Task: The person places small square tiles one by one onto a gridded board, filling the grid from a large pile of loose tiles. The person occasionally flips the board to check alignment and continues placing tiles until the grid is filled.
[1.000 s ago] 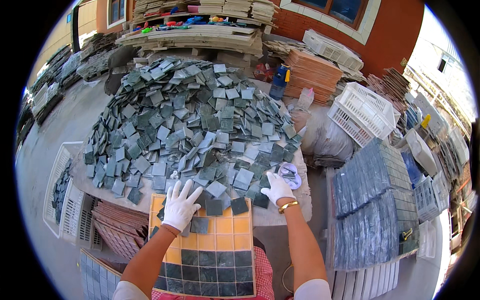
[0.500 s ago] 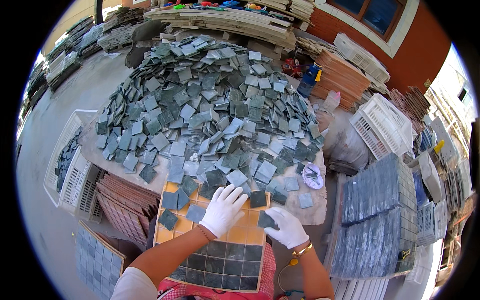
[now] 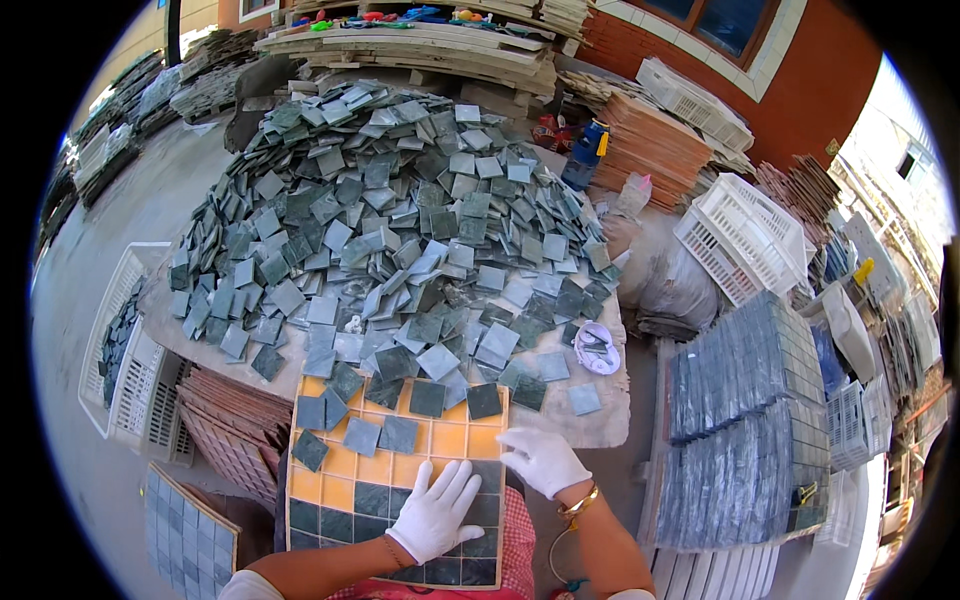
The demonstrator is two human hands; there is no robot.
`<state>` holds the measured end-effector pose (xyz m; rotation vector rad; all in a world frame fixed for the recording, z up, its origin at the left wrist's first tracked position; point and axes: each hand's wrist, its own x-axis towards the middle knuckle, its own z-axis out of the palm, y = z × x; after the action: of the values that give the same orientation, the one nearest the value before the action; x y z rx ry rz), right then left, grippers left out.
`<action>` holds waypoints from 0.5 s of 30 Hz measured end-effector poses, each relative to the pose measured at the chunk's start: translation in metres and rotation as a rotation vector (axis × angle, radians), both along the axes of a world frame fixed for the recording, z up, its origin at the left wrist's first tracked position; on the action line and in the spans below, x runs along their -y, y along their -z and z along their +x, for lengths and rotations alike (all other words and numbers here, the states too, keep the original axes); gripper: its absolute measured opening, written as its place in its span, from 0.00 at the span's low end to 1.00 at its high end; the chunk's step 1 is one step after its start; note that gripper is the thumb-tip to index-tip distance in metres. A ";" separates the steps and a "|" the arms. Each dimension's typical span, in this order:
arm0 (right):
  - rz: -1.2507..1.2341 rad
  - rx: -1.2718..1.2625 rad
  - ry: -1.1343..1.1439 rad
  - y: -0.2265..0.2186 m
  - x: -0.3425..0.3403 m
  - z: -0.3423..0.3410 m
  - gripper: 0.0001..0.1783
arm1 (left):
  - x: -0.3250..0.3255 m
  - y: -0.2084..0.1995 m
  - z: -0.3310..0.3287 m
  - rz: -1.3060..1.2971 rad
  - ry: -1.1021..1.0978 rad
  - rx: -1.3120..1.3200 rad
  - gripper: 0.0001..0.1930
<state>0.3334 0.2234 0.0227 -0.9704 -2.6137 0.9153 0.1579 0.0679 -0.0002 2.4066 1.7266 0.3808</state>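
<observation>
My left hand (image 3: 437, 512), in a white glove, lies with spread fingers over the dark square tiles (image 3: 336, 524) set in the lower rows of a gridded tray (image 3: 452, 438). At the tray's right edge, my white-gloved right hand (image 3: 546, 463) points its slightly bent fingers inward and shows no tile in them. Yellow-orange squares show across the middle rows. Loose green-grey tiles (image 3: 398, 435) lie on the upper part of the tray, some overlapping. Beyond it, a big heap of such tiles (image 3: 400, 215) covers the worktable.
A lilac round container (image 3: 597, 348) stands on the worktable (image 3: 602, 425) at right. Plastic-wrapped tile stacks (image 3: 745, 430) and a white crate (image 3: 745, 235) are to the right. On the left are another crate (image 3: 150, 390), brown stacked panels (image 3: 235, 415) and a leaning tiled panel (image 3: 190, 530).
The tile from my right hand now sits in the tray's right column, and the hand has drawn back. My left hand has moved down onto the set tiles. The view has shifted slightly.
</observation>
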 end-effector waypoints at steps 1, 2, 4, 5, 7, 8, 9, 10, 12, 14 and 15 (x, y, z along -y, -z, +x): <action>0.108 -0.040 0.171 0.004 -0.016 -0.003 0.18 | 0.000 0.001 0.003 -0.010 -0.008 -0.009 0.41; 0.136 -0.008 0.279 0.002 -0.036 -0.006 0.17 | 0.000 0.001 0.004 -0.018 -0.018 -0.017 0.41; 0.351 -0.078 0.387 0.015 -0.077 -0.012 0.18 | -0.002 -0.001 0.007 -0.031 -0.018 -0.032 0.42; 0.412 -0.030 0.414 0.017 -0.097 -0.018 0.20 | -0.005 -0.006 0.009 -0.037 -0.018 -0.045 0.42; 0.439 0.101 0.438 0.015 -0.122 -0.040 0.24 | -0.010 -0.006 0.010 -0.018 -0.016 -0.035 0.42; 0.364 0.221 0.467 0.009 -0.131 -0.049 0.24 | -0.013 -0.001 0.013 0.009 -0.008 -0.009 0.42; 0.281 0.349 0.490 0.007 -0.137 -0.057 0.25 | -0.015 0.000 0.016 0.026 -0.003 0.024 0.42; 0.267 0.378 0.487 0.005 -0.143 -0.063 0.26 | -0.018 -0.002 0.018 0.033 0.002 0.023 0.41; 0.250 0.404 0.485 0.006 -0.153 -0.064 0.25 | -0.026 -0.001 0.020 0.032 0.008 0.060 0.41; 0.236 0.358 0.553 0.009 -0.154 -0.056 0.26 | -0.028 -0.001 0.021 0.016 0.006 0.057 0.41; 0.235 0.333 0.590 0.006 -0.147 -0.055 0.26 | -0.024 0.001 0.019 0.013 0.002 0.052 0.41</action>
<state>0.2779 0.3707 0.0171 -1.8018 -2.3549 0.3145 0.1769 0.0916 -0.0011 2.3848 1.7055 0.4522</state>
